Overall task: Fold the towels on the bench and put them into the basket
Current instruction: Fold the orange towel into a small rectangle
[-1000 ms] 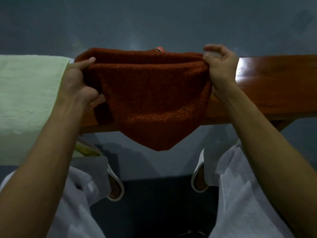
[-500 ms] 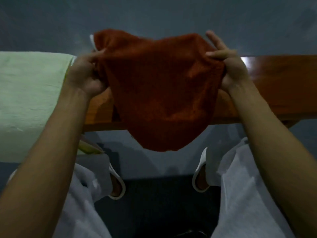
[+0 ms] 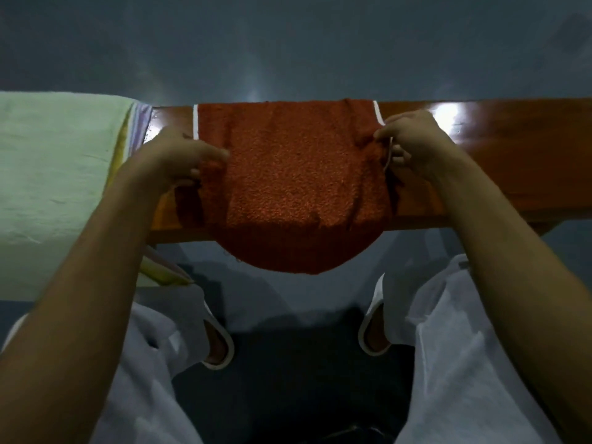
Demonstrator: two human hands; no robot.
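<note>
We begin at the left hand (image 3: 179,155): its grip is closed on the left edge of the red towel (image 3: 294,174), with the thumb lying on top of the cloth and the fingers curled under a bunched fold. The right hand (image 3: 413,139) mirrors it, its grip pinching the right edge, where a strip of white trim (image 3: 389,155) runs down between thumb and fingers.

The red towel is a rust-coloured terry cloth with a nubbly pile. It lies spread across the wooden tabletop (image 3: 512,155) from the far edge to the near one. Its lower end hangs over the near edge in a rounded curve and falls into shadow. A white border (image 3: 195,123) shows along its far left side.

Both forearms reach forward from the bottom corners and converge on the towel, wrists held slightly above the wood.

To the left, a pale green towel (image 3: 54,174) drapes over the tabletop, close beside the left hand, with coloured stripes (image 3: 137,123) along its edge. We see a bright glare on the glossy wood just beyond the right hand. Below the tabletop are white trousers (image 3: 464,347) and two white slippers (image 3: 221,347) on a dark floor (image 3: 288,363).
</note>
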